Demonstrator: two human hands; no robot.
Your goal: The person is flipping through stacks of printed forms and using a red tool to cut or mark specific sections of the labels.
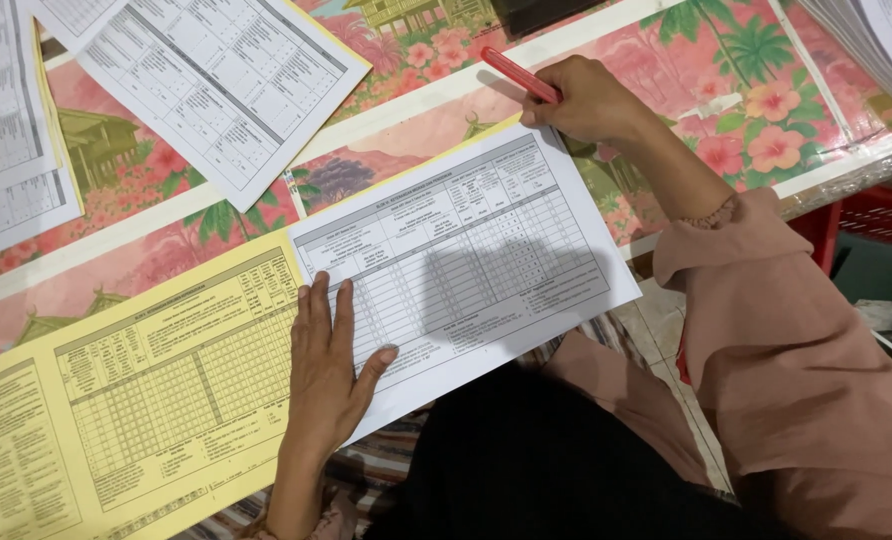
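The right hand (591, 100) has its grip closed around a red pen (519, 75), the fingers curled tight about the lower end while the barrel slants up and to the left, out past the knuckles. The pen tip is hidden under the fingers, just at the top right corner of a white form sheet (466, 255) printed with a grid of small boxes. That sheet lies tilted on the bench (666, 60), which is covered by a pink cloth with flowers and palm trees. The left hand (331, 365) lies flat and open on the sheet's lower left edge, fingers together and pointing up, thumb spread to the right, holding nothing but pressing the paper down. Under the white sheet and stretching left lies a yellow form sheet (126, 400) with a similar grid. More white printed sheets (221, 85) lie further up the bench, well apart from both hands. A pink sleeve (766, 330) covers the right arm.
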